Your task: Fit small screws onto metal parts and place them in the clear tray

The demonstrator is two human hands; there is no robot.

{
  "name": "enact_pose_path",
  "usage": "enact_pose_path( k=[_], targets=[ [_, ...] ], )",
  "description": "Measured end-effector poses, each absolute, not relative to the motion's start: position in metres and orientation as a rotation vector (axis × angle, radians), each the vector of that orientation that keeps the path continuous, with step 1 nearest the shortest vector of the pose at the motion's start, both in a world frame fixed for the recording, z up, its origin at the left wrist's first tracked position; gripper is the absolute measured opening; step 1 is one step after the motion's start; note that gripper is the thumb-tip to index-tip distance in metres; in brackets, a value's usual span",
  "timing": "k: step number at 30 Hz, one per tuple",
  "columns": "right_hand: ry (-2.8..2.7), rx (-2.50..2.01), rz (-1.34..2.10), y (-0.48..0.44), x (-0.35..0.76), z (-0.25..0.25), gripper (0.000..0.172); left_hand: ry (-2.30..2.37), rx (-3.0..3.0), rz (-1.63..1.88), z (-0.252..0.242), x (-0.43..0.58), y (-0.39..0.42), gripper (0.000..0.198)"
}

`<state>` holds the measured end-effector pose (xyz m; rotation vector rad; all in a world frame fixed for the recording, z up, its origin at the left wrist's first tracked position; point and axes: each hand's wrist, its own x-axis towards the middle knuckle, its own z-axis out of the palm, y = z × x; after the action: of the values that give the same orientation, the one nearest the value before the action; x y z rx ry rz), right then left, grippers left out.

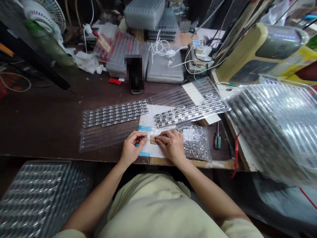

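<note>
My left hand is closed in a pinch on a small dark part, its kind too small to tell. Facing it, my right hand has its fingertips pressed together over a small tan block; whether they grip the block or a tiny piece on it is hidden. Both hands are above a white sheet with blue tape. On the left, a clear ribbed tray carries rows of small black-and-silver parts. A second clear tray with similar rows lies behind my right hand.
Beside my right hand lies a plastic bag of small metal pieces, then a green-handled screwdriver. Stacked clear trays rise at the right; more filled trays are at lower left. A dark phone stands behind the trays.
</note>
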<state>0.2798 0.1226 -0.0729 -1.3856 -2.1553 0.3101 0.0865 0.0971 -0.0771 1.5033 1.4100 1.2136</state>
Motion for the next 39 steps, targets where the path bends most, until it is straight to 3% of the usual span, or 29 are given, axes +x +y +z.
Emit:
enact_pose_path(
  k=[5, 10, 18, 23, 26, 39],
  targets=[
    [-2.234, -1.383, 0.111, 0.119, 0.292, -0.072, 0.02, 1.412, 1.55, 1.184, -0.071, 0.088, 0.102, 0.017],
    [-2.342, -1.32, -0.073, 0.116, 0.3, -0.074, 0.013, 1.342, 1.688, 1.117, -0.059, 0.108, 0.119, 0.015],
    [-2.067, -1.365, 0.153, 0.117, 0.304, -0.079, 0.011, 1.127, 0.889, 1.007, -0.066, 0.122, 0.13, 0.042],
    [-1.839, -1.261, 0.315, 0.118, 0.308, -0.075, 0.013, 1.301, 1.657, 1.056, -0.063, 0.125, 0.127, 0.017],
    [-1.816, -1.223, 0.335, 0.119, 0.309, -0.074, 0.014, 1.311, 2.006, 0.997, -0.064, 0.132, 0.124, 0.013],
    [-1.871, -1.206, 0.336, 0.119, 0.308, -0.078, 0.014, 1.368, 2.126, 0.948, -0.079, 0.134, 0.121, 0.009]
  ],
)
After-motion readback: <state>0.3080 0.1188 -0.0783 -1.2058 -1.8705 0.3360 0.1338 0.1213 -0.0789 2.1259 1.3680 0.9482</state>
